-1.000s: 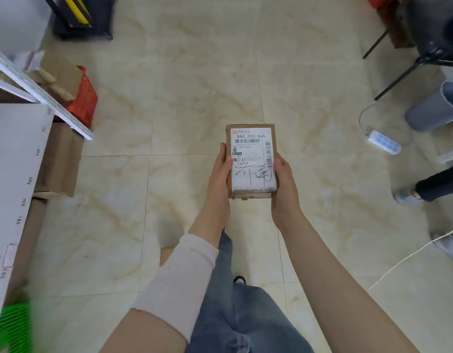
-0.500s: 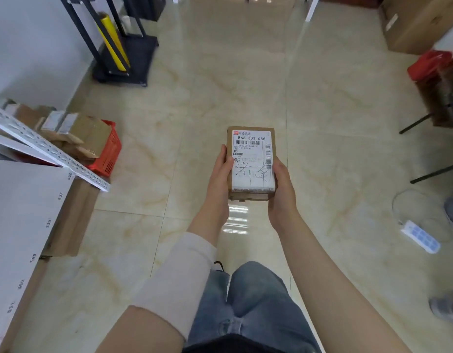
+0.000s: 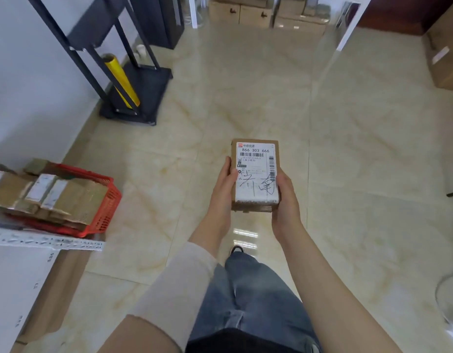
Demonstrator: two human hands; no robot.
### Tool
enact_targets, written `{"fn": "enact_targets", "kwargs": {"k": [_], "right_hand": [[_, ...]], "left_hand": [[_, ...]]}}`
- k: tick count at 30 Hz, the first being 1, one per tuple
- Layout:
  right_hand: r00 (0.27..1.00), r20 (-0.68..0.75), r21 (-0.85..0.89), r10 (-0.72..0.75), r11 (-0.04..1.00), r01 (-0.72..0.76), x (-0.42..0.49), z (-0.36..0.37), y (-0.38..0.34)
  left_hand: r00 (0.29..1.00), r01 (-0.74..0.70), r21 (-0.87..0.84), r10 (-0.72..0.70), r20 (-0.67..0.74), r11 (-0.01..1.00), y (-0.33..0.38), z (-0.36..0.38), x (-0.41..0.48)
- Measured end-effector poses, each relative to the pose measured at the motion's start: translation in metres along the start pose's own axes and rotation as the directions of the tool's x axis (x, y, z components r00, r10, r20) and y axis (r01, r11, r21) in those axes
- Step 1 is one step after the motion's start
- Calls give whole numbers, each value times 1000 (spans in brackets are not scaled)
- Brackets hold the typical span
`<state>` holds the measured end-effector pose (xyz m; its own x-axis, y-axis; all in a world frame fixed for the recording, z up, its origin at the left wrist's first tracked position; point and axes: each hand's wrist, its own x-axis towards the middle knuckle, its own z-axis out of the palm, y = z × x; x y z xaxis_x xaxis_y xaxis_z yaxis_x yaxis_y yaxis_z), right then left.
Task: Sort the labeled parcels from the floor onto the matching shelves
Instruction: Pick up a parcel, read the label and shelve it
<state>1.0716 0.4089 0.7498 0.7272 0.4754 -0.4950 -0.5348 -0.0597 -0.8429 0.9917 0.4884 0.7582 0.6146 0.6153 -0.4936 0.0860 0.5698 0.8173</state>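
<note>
A small brown cardboard parcel (image 3: 256, 159) with a white shipping label and black handwriting is held flat in front of me, label up. My left hand (image 3: 224, 189) grips its left edge and my right hand (image 3: 286, 200) cups its right edge and lower corner. A white shelf (image 3: 19, 281) with a perforated metal rail lies at the lower left. Behind that rail a red basket (image 3: 103, 210) holds several labeled cardboard parcels (image 3: 47, 194).
A black stand (image 3: 133, 95) with a yellow roll leans by the left wall. Stacked cardboard boxes (image 3: 268, 11) line the far wall, and a large box (image 3: 446, 57) sits at the right. Flat cardboard (image 3: 57, 291) leans beside the shelf. Glossy tile floor stretches ahead.
The view has tilted up and turned: the far boxes and black stand came into sight, the red basket shifted closer at left. Both hands keep the same hold on the parcel.
</note>
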Motion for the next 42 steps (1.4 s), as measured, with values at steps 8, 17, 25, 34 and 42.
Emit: {"fn": "enact_targets", "kwargs": {"k": [8, 17, 25, 34, 42], "right_hand": [[998, 59, 4, -7, 1000, 7, 148, 96, -66], [997, 45, 44, -62, 997, 60, 356, 254, -173], [995, 0, 74, -99, 992, 98, 524, 347, -260], [994, 27, 112, -104, 989, 101, 738, 408, -359], [989, 61, 108, -134, 986, 127, 897, 479, -460]], "left_hand": [[996, -65, -61, 61, -73, 996, 100, -1, 155], [996, -86, -65, 86, -11, 994, 268, -18, 383], [996, -87, -67, 89, 24, 994, 383, -3, 565], [994, -103, -28, 103, 25, 994, 493, 55, 777], [989, -151, -48, 150, -8, 987, 600, 90, 937]]}}
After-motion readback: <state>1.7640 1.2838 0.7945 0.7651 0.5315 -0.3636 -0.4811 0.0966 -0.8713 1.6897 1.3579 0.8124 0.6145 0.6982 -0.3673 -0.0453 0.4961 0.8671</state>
